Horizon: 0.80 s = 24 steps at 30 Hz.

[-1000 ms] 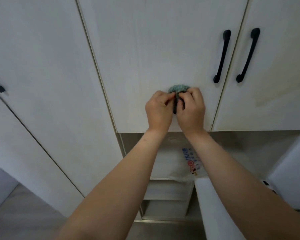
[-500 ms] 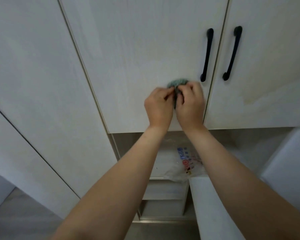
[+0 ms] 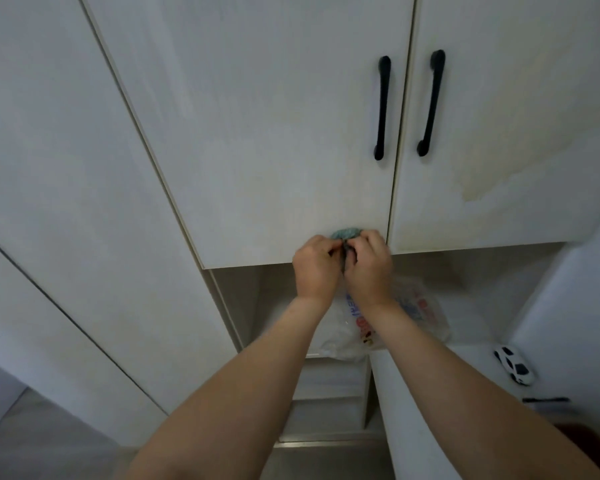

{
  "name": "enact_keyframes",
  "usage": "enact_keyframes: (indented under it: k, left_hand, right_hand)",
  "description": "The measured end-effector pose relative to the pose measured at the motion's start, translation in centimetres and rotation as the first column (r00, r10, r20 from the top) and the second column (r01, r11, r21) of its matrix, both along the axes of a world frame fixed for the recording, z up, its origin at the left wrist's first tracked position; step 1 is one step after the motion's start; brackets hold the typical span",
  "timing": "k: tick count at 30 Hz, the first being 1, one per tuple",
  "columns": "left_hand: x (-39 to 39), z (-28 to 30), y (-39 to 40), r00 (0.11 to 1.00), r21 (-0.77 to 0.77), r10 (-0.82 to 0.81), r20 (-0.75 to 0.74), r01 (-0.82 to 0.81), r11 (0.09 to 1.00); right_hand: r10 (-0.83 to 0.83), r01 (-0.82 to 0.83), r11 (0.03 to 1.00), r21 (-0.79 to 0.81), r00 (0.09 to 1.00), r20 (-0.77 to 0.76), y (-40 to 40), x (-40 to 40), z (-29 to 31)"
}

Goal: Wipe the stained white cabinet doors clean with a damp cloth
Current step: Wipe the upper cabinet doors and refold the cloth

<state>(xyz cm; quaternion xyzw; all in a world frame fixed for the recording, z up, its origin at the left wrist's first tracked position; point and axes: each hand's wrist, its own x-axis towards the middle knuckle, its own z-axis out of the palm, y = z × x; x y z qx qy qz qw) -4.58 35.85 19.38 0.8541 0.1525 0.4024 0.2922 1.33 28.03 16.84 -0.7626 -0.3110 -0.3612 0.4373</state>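
Here, in the head view, both hands meet at the bottom edge of the middle cabinet door (image 3: pixel 264 140), which serves as the landmark for everything else. The left hand (image 3: pixel 315 268) and the right hand (image 3: pixel 368 268) sit knuckle to knuckle, fingers curled inward and pinching a small teal cloth (image 3: pixel 346 233) between them; only its top bulge shows above the knuckles, pressed against the door's lower right corner, and the rest is hidden inside the two grips. Right of that door hangs a second cabinet door (image 3: pixel 506 109), marked with a yellowish stain (image 3: pixel 482 174) spreading across its lower half. Two black handles flank the seam: one (image 3: pixel 381 109) on the middle door, one (image 3: pixel 430 102) on its neighbour. Below the middle door, an open niche holds a crumpled plastic bag (image 3: pixel 426 313) with printing too blurred to read, partly covered by the wrists. Further right and lower, a small white toy car (image 3: pixel 515 366) lies on a white ledge (image 3: pixel 471 362), which is cut off at the frame's edge.
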Motion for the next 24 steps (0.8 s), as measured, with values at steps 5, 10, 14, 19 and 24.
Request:
enact_keyframes:
  k: [5, 10, 14, 19, 24]
  left_hand:
    - [2.3, 8.6, -1.0, 0.961, -0.015, -0.002, 0.278, 0.006, 1.000]
    - [2.7, 6.6, -1.7, 0.975, -0.018, -0.036, 0.221, 0.041, 0.999]
    - [1.6, -0.3, -1.9, 0.994, -0.128, -0.056, -0.090, 0.044, 0.991]
    - [1.5, 0.7, -2.9, 0.998, -0.154, -0.050, -0.044, 0.043, 0.987]
    - [4.1, 7.8, -3.6, 0.976, -0.016, -0.055, 0.213, 0.060, 0.998]
  right_hand:
    - [-0.113, 0.085, 0.965, 0.248, 0.988, 0.103, 0.3, 1.6, 9.1]
    - [-0.118, 0.077, 0.972, 0.221, 0.977, 0.175, -0.9, 2.7, 6.4]
    - [-0.041, 0.041, 0.999, 0.007, 0.999, 0.009, -2.6, 1.5, -2.2]
    - [-0.041, 0.042, 0.998, 0.038, 0.999, -0.022, -3.0, 1.3, -0.2]
    - [-0.154, 0.117, 0.974, 0.195, 0.970, 0.188, -3.5, 3.9, 7.7]
